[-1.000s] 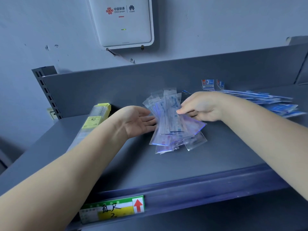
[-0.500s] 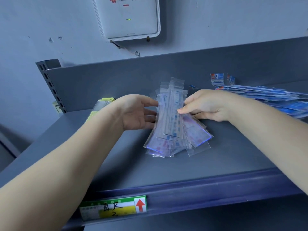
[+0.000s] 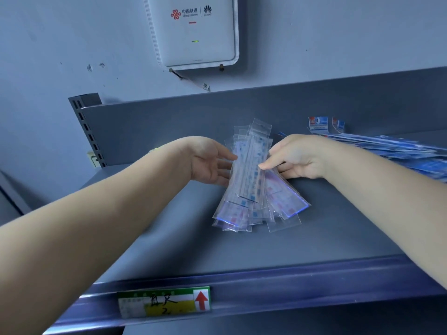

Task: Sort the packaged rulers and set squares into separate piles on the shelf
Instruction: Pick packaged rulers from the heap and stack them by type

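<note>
A fanned bundle of rulers in clear sleeves [image 3: 251, 187] stands tilted on the grey shelf [image 3: 314, 238], its lower ends on the shelf surface and its tops raised. My left hand [image 3: 210, 160] touches the bundle's left edge with straight fingers, palm facing right. My right hand [image 3: 295, 157] grips the bundle from the right, thumb on the front and fingers curled behind. A flat pile of blue packaged items [image 3: 399, 151] lies behind my right forearm at the far right; I cannot tell what they are.
A yellow-green price label with a red arrow [image 3: 164, 302] sits on the shelf's front lip. The slotted upright [image 3: 87, 131] stands at the back left. A white router box [image 3: 193, 30] hangs on the wall above the shelf back.
Both hands have lifted the bundle's far end off the shelf and squeezed the sleeves closer together. The yellow-capped pack at the left is now hidden behind my left arm.
</note>
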A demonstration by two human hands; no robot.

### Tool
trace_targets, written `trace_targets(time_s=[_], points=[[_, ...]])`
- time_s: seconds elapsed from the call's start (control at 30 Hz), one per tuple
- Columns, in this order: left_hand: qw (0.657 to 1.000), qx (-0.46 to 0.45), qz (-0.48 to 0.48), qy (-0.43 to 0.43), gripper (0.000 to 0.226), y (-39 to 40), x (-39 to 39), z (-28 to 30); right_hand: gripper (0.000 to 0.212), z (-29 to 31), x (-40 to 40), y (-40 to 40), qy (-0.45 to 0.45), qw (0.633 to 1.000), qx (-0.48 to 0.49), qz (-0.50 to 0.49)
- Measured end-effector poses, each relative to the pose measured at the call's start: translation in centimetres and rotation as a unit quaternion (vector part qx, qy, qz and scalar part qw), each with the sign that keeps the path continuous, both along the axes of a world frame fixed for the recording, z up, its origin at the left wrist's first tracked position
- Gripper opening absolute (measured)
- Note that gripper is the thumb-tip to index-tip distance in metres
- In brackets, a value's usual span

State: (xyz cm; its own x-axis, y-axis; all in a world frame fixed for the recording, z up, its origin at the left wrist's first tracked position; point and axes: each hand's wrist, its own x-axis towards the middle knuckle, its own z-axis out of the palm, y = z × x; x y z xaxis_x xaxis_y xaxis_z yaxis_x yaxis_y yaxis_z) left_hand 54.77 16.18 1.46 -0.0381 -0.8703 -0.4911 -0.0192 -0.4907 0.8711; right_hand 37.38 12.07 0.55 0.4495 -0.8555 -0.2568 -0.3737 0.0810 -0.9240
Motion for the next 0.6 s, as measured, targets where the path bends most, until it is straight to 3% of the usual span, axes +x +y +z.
trace_targets(time_s=[0.17, 0.43, 0.6], points=[[0.997, 0.016, 0.062, 0.041, 0.059, -1.0, -0.3, -0.7, 0.020, 0.0, -0.5, -0.6, -0.013, 0.999, 0.025, 0.019], [0.999, 0.033, 0.014, -0.007, 0.013, -1.8, -0.3, -0.5, 0.017, 0.0, -1.0, -1.8, -0.032, 0.996, 0.070, 0.051], [0.997, 0.022, 0.004, -0.074, 0.008, -2.3, -0.4, -0.4, 0.024, 0.0, -1.0, -2.1, -0.029, 0.995, 0.078, 0.062]])
